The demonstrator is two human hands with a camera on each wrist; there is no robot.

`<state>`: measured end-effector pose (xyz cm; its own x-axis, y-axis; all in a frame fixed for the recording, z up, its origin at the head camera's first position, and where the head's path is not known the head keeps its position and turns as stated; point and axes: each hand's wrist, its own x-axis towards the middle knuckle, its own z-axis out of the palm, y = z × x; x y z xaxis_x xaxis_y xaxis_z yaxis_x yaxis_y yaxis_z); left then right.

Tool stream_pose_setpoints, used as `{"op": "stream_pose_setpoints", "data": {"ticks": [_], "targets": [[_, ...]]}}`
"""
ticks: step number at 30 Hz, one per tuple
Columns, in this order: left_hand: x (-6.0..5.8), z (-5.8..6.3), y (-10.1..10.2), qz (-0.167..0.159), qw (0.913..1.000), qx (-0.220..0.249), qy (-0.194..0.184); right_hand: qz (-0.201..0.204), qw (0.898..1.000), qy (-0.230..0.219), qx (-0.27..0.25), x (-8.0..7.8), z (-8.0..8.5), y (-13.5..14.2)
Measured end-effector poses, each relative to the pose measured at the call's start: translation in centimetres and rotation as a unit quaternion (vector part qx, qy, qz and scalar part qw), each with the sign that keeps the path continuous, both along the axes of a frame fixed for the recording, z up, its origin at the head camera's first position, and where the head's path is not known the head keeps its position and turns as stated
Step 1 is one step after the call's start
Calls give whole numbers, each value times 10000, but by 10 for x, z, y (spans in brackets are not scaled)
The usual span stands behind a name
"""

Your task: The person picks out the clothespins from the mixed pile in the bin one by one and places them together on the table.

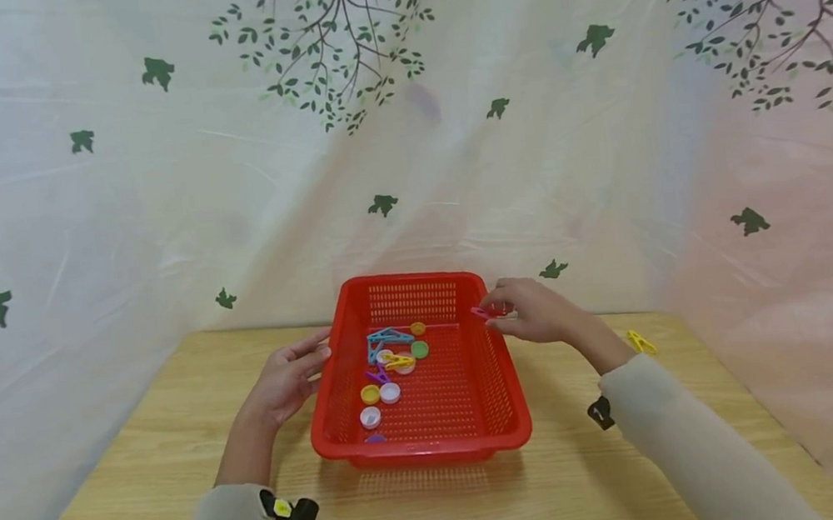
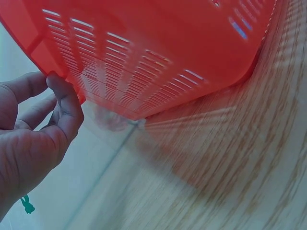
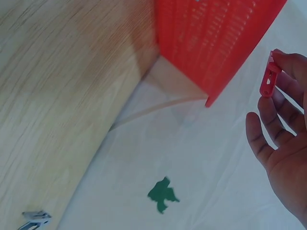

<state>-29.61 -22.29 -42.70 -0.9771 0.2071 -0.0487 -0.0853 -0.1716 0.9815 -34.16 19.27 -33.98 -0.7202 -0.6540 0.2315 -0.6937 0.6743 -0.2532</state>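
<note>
Where our right hand (image 1: 534,309) reaches: to the right rim of the red basket (image 1: 423,446) — we pinch a pink clothespin (image 1: 480,312) between thumb and finger.
Left hand (image 1: 287,383): we grasp the basket's left rim between thumb and fingers.
Pink clothespin: up by the right rim; whether it touches the plastic, we cannot tell.
Basket: on the wooden table (image 1: 107,491), between our hands.
Inside, mostly leftward: blue clothespins (image 1: 389,335), a yellow clothespin (image 1: 399,361), a purple clothespin (image 1: 378,376) and bottle caps (image 1: 390,393) — white, yellow, green.
Right of the basket: we see another yellow clothespin (image 1: 640,342) lying on the table.
Behind: a pale sheet (image 1: 270,224) printed with leafy branches (image 1: 344,24).
</note>
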Motion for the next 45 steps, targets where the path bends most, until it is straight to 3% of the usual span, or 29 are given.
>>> {"op": "stream_pose_setpoints", "data": {"ticks": [14,21,29,41,45], "targets": [[0,0,3,30,10000,44,-43,-663,9966,476,70,-4,-18,60],[1,1,3,30,9999,91,-59,-969,9941,481,50,-8,-29,87],[1,0,1,51,9999,130,-38,-1469,9891,-93,-94,-16,-53,106],[0,-2,3,14,10000,29,-24,-1667,9850,-442,-44,-21,-87,124],[0,-2,2,50,10000,39,-49,-1768,9807,-837,36,-22,-93,124]]}}
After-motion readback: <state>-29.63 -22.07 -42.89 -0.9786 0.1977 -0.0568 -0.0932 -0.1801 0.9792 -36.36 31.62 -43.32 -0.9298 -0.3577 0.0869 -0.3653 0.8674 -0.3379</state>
